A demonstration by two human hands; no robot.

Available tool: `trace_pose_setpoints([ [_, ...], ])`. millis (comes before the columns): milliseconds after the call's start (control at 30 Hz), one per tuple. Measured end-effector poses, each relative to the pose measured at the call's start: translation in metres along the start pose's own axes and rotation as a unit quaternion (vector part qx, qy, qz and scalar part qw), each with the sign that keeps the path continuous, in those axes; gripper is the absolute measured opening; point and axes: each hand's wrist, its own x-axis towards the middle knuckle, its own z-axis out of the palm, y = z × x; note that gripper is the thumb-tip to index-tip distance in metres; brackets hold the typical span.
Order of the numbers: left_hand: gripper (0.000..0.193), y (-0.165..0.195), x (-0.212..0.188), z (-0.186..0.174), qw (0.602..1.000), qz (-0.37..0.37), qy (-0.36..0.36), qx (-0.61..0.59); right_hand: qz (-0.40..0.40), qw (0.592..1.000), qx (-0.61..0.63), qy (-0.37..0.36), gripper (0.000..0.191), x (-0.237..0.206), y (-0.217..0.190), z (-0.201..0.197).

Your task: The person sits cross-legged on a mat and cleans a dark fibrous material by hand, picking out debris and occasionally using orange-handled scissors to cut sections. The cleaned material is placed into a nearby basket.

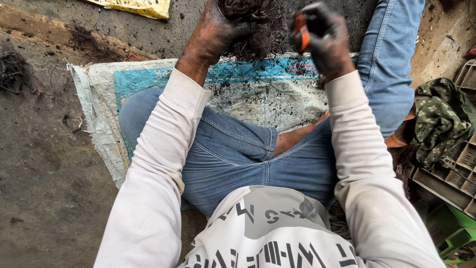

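My left hand [210, 34], blackened with grime, grips a tangled clump of dark wiry fibres [253, 30] at the top of the view. Beside it, my right hand [325, 42], just as dirty, is closed around a small tool with an orange part [300, 32] next to the clump. Both hands are raised above a woven sack mat [99, 99] with a blue print, dusted with black bits. I sit cross-legged on the mat in blue jeans and a white long-sleeved shirt.
Dirt ground lies to the left, with a dark fibre clump [12, 69] and loose strands. A yellow sack [141, 7] lies at the top. A green patterned cloth [441, 119] drapes over a grey plastic crate [456, 173] at right, above a green object [453, 233].
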Motion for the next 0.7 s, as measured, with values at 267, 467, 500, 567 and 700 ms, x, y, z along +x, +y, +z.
trace_pose_setpoints([
  [267,0.049,0.016,-0.002,0.003,0.771,0.312,-0.011,0.555,0.041,0.982,0.185,0.001,0.035,-0.001,-0.009,-0.009],
  [467,0.04,0.017,0.007,-0.009,0.993,0.089,-0.076,-0.022,0.034,0.935,-0.307,0.176,0.033,-0.021,0.004,0.001],
  [500,0.041,0.016,0.008,-0.013,0.991,0.094,-0.082,-0.055,0.024,0.917,-0.372,0.143,0.031,-0.028,0.007,0.007],
  [567,0.044,0.014,0.008,-0.021,0.983,0.092,-0.1,-0.127,0.153,0.85,-0.499,0.067,0.038,-0.048,0.015,0.024],
  [700,0.049,0.005,0.008,-0.036,0.962,0.095,-0.137,-0.215,0.239,0.778,-0.581,-0.021,0.037,-0.091,0.049,0.066],
])
